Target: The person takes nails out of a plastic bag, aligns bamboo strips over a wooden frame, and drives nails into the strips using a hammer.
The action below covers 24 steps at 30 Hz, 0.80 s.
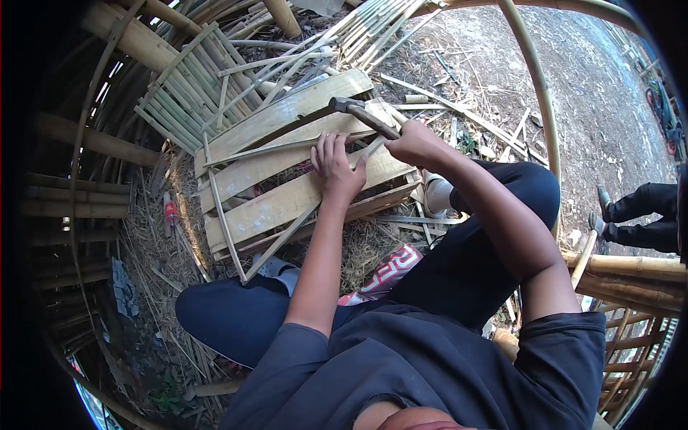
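A hammer [373,122] is in my right hand [418,146], whose fingers are wrapped round its wooden handle. The hammer's metal head points left, above the slatted wooden crate [265,212]. My left hand [337,166] lies on the thin bamboo strips over the crate, its fingers bent and close together on a strip. These strips form an angular frame [228,223] that lies across the crate, one corner of it reaching past the crate's near edge towards my knee. Whatever is under my left palm is hidden.
A panel of bamboo slats [193,89] leans at the upper left. Split bamboo strips [373,32] lie beyond the crate. A curved bamboo pole [539,86] rises on the right. Another person's legs [641,215] show at the far right. A red-labelled bottle [170,211] lies left.
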### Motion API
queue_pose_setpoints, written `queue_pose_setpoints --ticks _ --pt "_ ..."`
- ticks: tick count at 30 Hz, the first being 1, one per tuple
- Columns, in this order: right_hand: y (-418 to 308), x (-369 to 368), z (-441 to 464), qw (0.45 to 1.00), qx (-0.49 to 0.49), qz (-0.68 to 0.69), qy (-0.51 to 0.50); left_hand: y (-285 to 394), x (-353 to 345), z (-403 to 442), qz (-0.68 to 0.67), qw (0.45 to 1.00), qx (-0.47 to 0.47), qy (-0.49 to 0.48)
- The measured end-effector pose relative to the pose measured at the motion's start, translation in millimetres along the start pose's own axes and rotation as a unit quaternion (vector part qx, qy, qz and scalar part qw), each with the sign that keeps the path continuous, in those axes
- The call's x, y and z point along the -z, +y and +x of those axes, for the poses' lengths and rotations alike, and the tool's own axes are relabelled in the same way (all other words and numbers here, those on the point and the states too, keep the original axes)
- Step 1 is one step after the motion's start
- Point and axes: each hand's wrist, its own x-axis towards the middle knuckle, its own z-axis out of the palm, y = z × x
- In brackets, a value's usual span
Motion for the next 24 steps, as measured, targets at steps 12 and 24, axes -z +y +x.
queue_pose_setpoints --ticks 12,24 --pt "39.7 50.4 -17.9 0.978 -0.036 0.177 0.103 3.4 -22.8 33.7 -0.03 0.99 -0.127 -0.052" --pt "42.5 34.9 -49.8 0.983 -0.076 0.166 -0.012 6.6 -13.7 30.0 -0.086 0.991 -0.094 -0.038"
